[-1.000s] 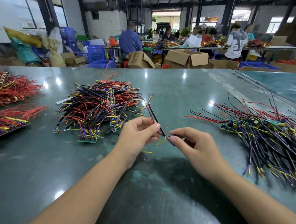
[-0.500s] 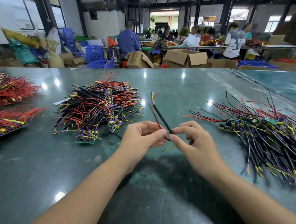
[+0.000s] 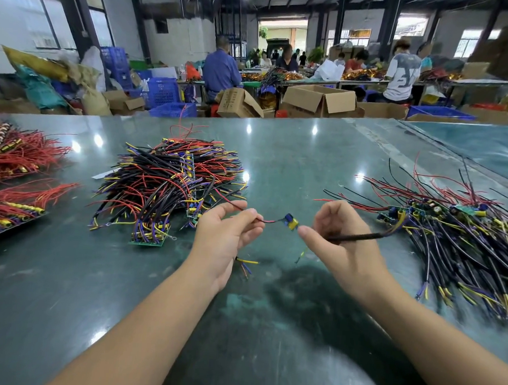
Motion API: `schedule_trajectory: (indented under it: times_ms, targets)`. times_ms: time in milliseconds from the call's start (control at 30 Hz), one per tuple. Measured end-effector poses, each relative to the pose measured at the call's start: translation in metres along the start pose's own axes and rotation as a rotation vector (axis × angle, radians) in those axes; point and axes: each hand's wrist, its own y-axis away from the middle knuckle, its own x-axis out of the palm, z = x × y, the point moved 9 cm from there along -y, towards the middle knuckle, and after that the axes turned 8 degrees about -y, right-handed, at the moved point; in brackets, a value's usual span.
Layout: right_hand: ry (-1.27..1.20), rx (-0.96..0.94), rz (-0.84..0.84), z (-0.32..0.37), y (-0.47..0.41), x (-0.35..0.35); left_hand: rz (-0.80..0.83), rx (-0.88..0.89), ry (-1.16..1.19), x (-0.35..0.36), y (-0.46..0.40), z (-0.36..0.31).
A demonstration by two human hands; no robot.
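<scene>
From the head camera, we are holding a little board [image 3: 291, 221] up between our hands, over the middle of the bench [image 3: 293, 153]. Our left hand [image 3: 227, 235] is pinching its thin red wire [image 3: 267, 221], and our right hand [image 3: 344, 247] is curling round its black cable [image 3: 359, 236]. A wire pile [image 3: 170, 185] is lying just left, and a second pile [image 3: 456, 238] is reaching the right edge. Bare bench is showing between them and toward the near edge.

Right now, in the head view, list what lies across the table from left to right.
Red wire bundles → mixed wire pile → left hand, pinching a red lead → blue and yellow component → right hand, gripping a black cable → pile of wired boards.
</scene>
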Motion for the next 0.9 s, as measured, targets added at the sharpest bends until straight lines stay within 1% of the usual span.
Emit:
schedule_trajectory:
  times_ms: [67,133,200,267,333,367,433,500,533,600,667,767,900]
  targets:
    - [0.038,0.038,0.053,-0.005,0.002,0.004,0.043,0.014,0.009,0.005,0.002,-0.002]
    - [0.145,0.071,0.077,-0.008,0.002,0.005,0.077,0.03,0.041,0.009,0.004,-0.005]
    - [0.167,0.157,0.088,-0.014,0.002,0.006,0.089,0.05,0.067,0.01,0.004,-0.009]
    - [0.063,0.278,0.102,-0.022,0.004,0.01,0.099,0.063,0.081,0.011,0.005,-0.011]
    - [-0.193,0.397,0.098,-0.028,0.009,0.018,0.112,0.065,0.084,0.013,0.006,-0.011]
    - [-0.288,0.421,0.107,-0.027,0.011,0.021,0.116,0.066,0.082,0.013,0.006,-0.011]
    - [-0.342,0.419,0.115,-0.023,0.012,0.023,0.121,0.074,0.072,0.014,0.006,-0.012]
    - [-0.371,0.422,0.083,-0.022,0.011,0.019,0.129,0.093,0.045,0.014,0.006,-0.013]
    - [-0.367,0.414,0.067,-0.022,0.011,0.018,0.134,0.108,0.016,0.014,0.006,-0.014]
    - [-0.279,0.387,0.068,-0.021,0.01,0.016,0.138,0.148,-0.065,0.015,0.007,-0.015]
    - [-0.223,0.374,0.098,-0.022,0.011,0.018,0.11,0.2,-0.145,0.014,0.008,-0.018]
    - [-0.221,0.389,0.159,-0.022,0.012,0.023,0.031,0.274,-0.249,0.006,0.006,-0.023]
    - [-0.199,0.396,0.274,-0.018,0.014,0.032,-0.002,0.274,-0.326,0.003,0.005,-0.021]
